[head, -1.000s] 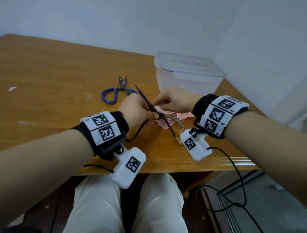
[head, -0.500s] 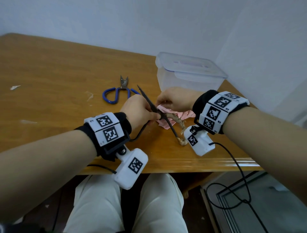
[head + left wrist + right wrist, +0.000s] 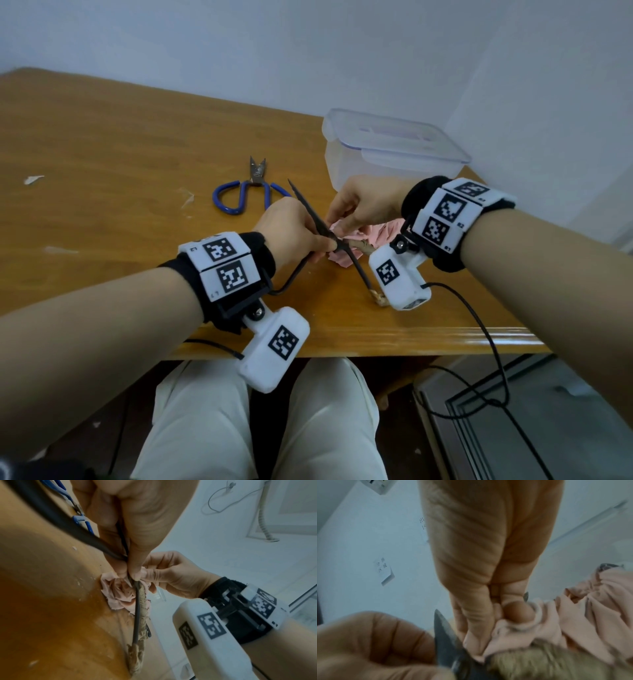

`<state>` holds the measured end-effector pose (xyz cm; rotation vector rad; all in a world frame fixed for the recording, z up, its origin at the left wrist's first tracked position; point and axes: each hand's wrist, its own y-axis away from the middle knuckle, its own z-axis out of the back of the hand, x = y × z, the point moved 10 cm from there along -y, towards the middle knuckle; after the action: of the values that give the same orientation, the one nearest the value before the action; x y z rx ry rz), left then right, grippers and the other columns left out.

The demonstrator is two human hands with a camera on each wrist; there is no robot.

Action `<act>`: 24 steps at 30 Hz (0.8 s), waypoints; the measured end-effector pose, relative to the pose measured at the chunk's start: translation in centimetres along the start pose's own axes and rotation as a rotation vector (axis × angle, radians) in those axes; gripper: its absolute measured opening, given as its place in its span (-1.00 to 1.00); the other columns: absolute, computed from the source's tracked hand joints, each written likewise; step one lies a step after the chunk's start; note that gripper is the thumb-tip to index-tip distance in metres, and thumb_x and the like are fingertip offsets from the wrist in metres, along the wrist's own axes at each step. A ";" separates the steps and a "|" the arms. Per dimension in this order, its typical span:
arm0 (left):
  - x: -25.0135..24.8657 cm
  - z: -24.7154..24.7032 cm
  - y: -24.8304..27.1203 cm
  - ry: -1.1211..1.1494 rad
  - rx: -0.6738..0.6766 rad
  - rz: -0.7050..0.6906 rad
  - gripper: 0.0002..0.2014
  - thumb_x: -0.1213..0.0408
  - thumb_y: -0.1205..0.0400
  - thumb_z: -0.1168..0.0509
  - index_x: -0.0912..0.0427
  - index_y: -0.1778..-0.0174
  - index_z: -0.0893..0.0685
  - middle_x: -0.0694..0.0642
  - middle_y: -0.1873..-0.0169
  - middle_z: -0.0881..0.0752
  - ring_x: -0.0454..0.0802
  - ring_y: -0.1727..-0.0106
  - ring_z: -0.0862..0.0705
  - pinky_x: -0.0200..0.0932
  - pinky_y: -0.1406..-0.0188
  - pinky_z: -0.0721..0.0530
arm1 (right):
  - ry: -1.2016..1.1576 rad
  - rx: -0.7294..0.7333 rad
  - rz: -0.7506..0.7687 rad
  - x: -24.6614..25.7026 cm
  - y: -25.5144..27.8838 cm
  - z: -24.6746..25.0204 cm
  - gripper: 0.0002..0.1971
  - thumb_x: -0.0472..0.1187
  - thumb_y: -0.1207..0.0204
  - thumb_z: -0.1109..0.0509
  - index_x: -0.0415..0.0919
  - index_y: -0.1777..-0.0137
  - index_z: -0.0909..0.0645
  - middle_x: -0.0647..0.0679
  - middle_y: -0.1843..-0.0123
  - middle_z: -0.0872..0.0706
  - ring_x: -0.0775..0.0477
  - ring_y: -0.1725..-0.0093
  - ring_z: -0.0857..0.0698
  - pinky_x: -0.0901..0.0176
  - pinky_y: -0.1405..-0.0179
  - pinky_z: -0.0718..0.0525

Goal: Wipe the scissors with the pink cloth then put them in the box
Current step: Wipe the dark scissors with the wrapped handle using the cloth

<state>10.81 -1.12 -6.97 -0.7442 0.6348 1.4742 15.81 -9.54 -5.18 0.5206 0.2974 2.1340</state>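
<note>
The left hand [image 3: 291, 233] grips the dark scissors [image 3: 310, 216] near the pivot, thumb and fingers curled round the metal; one blade points up toward 11 o'clock, and a dark handle arm runs down toward 5 o'clock to a frayed, tan-wrapped end [image 3: 378, 298] near the front edge of the wooden table [image 3: 120, 164]. The right hand [image 3: 366, 205] pinches the pink cloth [image 3: 346, 255] between thumb and fingers and presses it against the scissors just beside the left thumb; the rest of the cloth lies bunched on the table beneath both hands. From the right wrist the cloth appears to be folded over the second blade, though that picture is blurred. The clear plastic box [image 3: 394, 154] stands at 1 o'clock from the hands, lid on. A second pair, the blue-handled scissors [image 3: 246, 192], lies flat at 11 o'clock from the left hand, apart from it.
</note>
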 end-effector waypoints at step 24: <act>-0.2 -0.4 -0.2 0.035 0.035 0.005 -0.74 0.16 -0.49 -0.52 0.29 0.39 -0.81 0.11 0.47 -0.79 0.07 0.32 -0.78 0.00 0.12 -0.77 | 0.142 0.080 0.016 0.5 0.1 -0.2 -0.81 -0.17 -0.65 -0.31 -0.03 -0.19 -0.68 0.12 0.08 -0.71 0.08 0.09 -0.65 0.32 0.07 -0.59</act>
<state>10.99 -1.54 -7.02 -0.7433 0.6884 1.4532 15.38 -9.19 -5.15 0.4193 0.4614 2.1851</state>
